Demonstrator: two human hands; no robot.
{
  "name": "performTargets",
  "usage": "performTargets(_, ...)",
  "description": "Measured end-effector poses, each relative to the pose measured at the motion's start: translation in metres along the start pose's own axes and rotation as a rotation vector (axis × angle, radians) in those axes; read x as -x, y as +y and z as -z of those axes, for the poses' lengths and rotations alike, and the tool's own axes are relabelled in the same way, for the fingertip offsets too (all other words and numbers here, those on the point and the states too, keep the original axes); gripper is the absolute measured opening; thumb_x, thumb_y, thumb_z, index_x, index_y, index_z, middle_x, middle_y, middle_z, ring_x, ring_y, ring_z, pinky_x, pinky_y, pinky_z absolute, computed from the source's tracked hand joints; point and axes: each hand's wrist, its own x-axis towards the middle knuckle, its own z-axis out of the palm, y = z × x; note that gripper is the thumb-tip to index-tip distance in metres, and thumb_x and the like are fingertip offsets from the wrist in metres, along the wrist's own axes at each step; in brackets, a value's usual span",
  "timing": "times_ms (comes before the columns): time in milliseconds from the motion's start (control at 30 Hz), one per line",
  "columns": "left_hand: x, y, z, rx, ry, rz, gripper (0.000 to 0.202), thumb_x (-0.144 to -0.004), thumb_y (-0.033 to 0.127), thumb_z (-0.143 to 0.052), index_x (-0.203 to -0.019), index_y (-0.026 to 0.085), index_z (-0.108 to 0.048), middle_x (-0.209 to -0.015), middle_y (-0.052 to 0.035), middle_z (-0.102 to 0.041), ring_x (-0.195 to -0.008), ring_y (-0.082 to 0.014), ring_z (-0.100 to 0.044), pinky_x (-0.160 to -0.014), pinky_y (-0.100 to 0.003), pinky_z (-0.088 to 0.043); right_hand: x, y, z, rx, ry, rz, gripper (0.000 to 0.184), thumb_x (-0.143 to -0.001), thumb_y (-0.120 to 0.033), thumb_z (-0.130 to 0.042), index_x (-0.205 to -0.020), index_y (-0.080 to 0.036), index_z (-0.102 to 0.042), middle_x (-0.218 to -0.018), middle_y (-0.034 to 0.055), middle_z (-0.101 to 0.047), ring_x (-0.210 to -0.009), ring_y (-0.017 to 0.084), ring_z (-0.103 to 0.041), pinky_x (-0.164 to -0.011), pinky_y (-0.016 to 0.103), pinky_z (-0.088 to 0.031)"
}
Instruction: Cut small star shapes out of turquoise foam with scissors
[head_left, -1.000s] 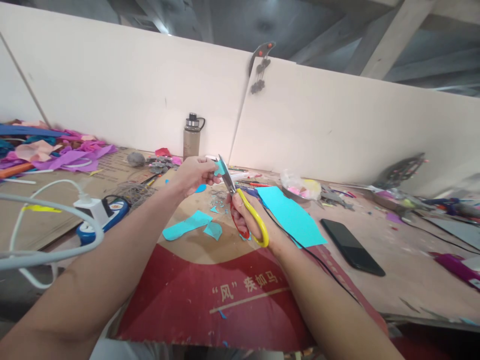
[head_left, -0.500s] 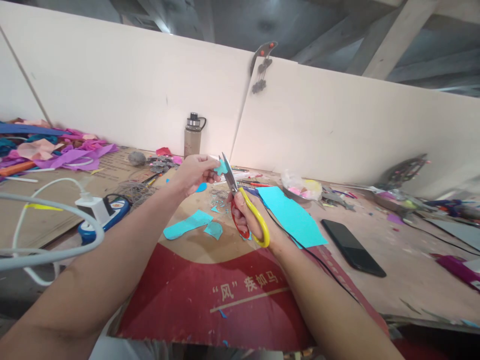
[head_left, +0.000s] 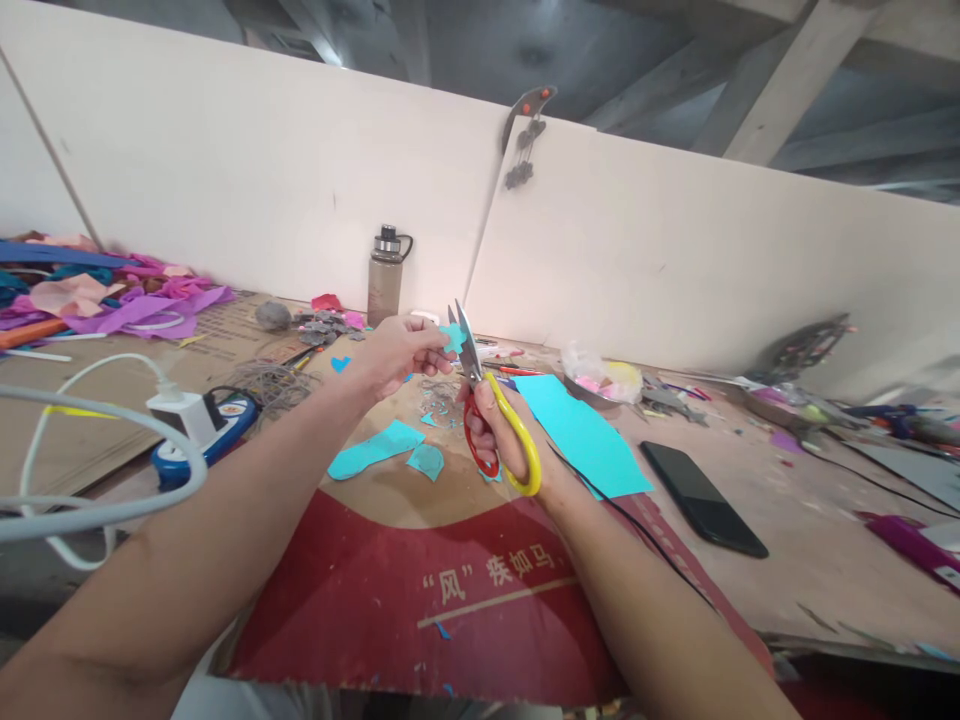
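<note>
My left hand (head_left: 409, 352) pinches a small turquoise paper cutout (head_left: 454, 339) with a lobed, flower-like edge. In my right hand (head_left: 493, 425) is a pair of scissors (head_left: 501, 400) with one yellow and one red handle. Their blades point up and stand slightly apart, right beside the cutout's right edge. Below on the cardboard (head_left: 375, 580) lie a long turquoise paper strip (head_left: 377, 450) and a smaller rounded scrap (head_left: 427, 461). A large turquoise paper sheet (head_left: 581, 430) rests to the right of my right hand.
A black phone (head_left: 703, 497) lies at the right. Behind my hands stands a bottle (head_left: 385, 277) against the white partition (head_left: 262, 190). A blue power strip (head_left: 180, 468) with white cables is at the left, near colourful scraps (head_left: 150, 300). A bagged bowl (head_left: 600, 375) sits behind the sheet.
My left hand has shifted a little right and down with the cutout, turning it so more of its lobed outline shows. The scissors tilt slightly differently, their blades now a bit further right.
</note>
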Motion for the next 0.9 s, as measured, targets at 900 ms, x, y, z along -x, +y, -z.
performTargets(900, -0.008, -0.008, 0.006, 0.029, 0.144, -0.136, 0.022, -0.067, 0.013, -0.074, -0.068, 0.018, -0.053, -0.057, 0.0017, -0.062, -0.042, -0.0054, -0.049, -0.043, -0.018, -0.034, -0.005, 0.007, 0.004, 0.067, 0.006, 0.047, 0.065, -0.082, -0.087, -0.052, -0.095, -0.024, -0.048, -0.063, -0.007, -0.041, -0.04, 0.008, -0.035, -0.035, 0.023, -0.033)
